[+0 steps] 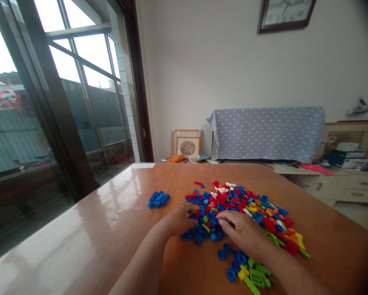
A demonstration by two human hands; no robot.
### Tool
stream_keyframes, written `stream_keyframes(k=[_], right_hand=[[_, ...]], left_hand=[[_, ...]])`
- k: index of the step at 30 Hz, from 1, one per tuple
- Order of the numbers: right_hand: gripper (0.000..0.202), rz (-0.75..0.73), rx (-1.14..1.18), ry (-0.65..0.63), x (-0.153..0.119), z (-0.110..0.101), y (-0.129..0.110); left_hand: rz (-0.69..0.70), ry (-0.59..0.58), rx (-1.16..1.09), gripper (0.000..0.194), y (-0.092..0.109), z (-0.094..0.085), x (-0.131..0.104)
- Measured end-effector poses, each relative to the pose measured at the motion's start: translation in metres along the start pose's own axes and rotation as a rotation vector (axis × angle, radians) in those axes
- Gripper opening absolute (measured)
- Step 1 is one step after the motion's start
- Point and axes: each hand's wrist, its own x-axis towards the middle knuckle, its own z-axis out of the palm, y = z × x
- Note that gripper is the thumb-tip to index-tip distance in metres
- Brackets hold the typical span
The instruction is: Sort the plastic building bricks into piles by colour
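A heap of plastic building bricks (pixel 233 198) in blue, red, white, orange, yellow and green spreads over the wooden table. My left hand (pixel 179 219) is at the heap's left edge, its thumb and fingers apart around loose blue bricks. My right hand (pixel 243 230) reaches over the front of the heap, fingers bent loosely and a gap showing beside the thumb. Its fingertips are close to the blue bricks (pixel 213 223); I see nothing held in it. Left of the heap sits a separate cluster of blue bricks (pixel 158 199).
Round blue pieces (pixel 232 274) and a group of green pieces (pixel 257 279) lie near my right forearm. The brown table (pixel 122 241) has a glossy top. Beyond it are a cloth-covered object (pixel 266 133), a framed picture (pixel 188 145) and a white cabinet (pixel 331 188).
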Motion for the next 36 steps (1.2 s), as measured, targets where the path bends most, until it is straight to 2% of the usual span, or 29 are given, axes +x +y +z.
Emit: stream_keyframes(k=[3,6,10,13,17,21,27,32,36], right_hand=[[0.029,0.011,-0.024,0.011,0.001,0.000,0.001],[0.030,-0.007,-0.096,0.030,0.002,-0.001,0.001],[0.033,-0.102,-0.242,-0.052,0.000,0.002,0.001],[0.039,-0.079,-0.322,-0.095,0.000,0.006,0.007],[0.039,0.023,-0.389,-0.013,0.004,0.007,0.026],[0.029,0.109,-0.450,0.082,0.006,0.000,0.045],[0.029,0.242,-0.486,0.188,0.008,-0.010,0.059],[0.031,0.191,-0.423,0.181,0.011,-0.010,0.058],[0.031,0.091,-0.351,0.141,0.013,-0.006,0.047]], left_hand=[[0.089,0.027,0.015,0.028,0.003,0.002,0.000],[0.103,0.061,0.030,0.024,0.005,0.007,0.002],[0.114,0.075,0.040,0.025,0.008,0.011,0.004],[0.129,0.064,0.054,0.025,0.011,0.010,0.005],[0.101,0.036,0.059,0.026,0.012,0.009,0.005],[0.097,0.054,0.044,0.027,0.011,0.009,0.005],[0.060,0.046,0.017,0.030,0.014,0.011,0.007],[0.090,0.023,-0.103,0.037,0.017,0.020,0.009],[0.096,-0.026,-0.225,0.046,0.017,0.027,0.010]])
